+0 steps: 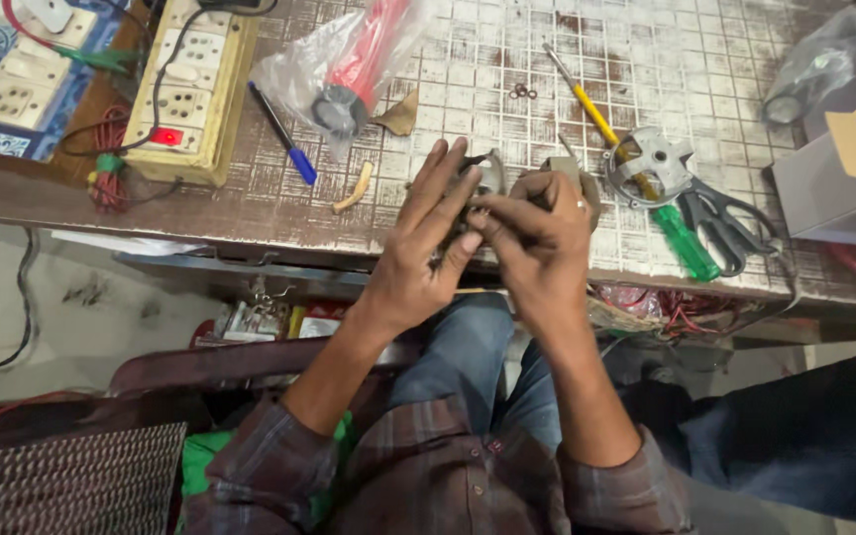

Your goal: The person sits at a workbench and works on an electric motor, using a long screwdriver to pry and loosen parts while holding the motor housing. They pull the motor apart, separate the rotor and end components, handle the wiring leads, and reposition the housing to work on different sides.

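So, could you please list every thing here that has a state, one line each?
Left hand: fingers spread, touching the small metal part.
Right hand: pinching that part.
Switchboard light: glowing red.
Scissors: closed, lying flat.
Cardboard box: flap open.
Blue pen: capped.
Screwdriver: lying unused.

Both hands meet at the bench (646, 59) edge: the left hand (418, 248) lies open-fingered against a small grey metal part (490, 176), and the right hand (537, 233) pinches it from three o'clock. At two o'clock of the hands lie a green-handled screwdriver (681, 238), a round metal piece (651, 163) and black scissors (725, 226). At eleven o'clock sit a blue pen (284, 144), a bagged red tool (354, 64) and a yellow socket board (185, 94).
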Demonstrator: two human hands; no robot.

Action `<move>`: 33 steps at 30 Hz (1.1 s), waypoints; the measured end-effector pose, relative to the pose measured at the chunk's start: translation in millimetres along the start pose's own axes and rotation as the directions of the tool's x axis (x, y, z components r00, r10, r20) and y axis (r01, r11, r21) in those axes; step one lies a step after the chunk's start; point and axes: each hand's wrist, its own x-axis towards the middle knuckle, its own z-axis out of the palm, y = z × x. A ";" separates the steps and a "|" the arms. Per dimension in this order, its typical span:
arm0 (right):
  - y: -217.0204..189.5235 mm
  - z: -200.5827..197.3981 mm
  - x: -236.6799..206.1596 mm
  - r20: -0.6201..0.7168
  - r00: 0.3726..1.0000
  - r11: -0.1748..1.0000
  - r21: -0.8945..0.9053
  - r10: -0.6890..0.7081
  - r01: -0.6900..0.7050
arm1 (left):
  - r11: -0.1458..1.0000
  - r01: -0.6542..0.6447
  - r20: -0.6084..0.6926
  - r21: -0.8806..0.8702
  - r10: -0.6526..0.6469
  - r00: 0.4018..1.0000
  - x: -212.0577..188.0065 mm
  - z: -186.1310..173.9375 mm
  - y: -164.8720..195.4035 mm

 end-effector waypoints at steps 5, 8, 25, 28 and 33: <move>3.2 -14.2 -0.8 0.076 0.985 0.945 0.281 0.152 -0.167 | 0.946 -0.076 0.100 0.316 0.046 0.994 9.5 -1.2 16.0; 6.1 -28.3 -3.9 0.072 0.996 0.993 0.107 0.046 -0.054 | 0.876 -0.120 0.166 0.468 0.046 0.985 22.9 -3.2 13.9; 102.2 -77.5 25.3 0.462 0.881 0.965 0.169 0.101 -0.199 | 0.978 -0.145 0.160 0.151 0.121 0.980 26.2 1.2 -8.4; 110.2 -73.1 20.7 0.387 0.918 0.952 0.240 0.088 -0.192 | 0.986 -0.124 0.077 0.115 0.115 0.990 21.3 9.4 -13.2; 117.5 -75.0 10.0 0.334 0.940 0.950 0.266 0.066 -0.161 | 0.998 -0.058 -0.095 -0.036 0.055 0.994 11.3 31.7 -25.8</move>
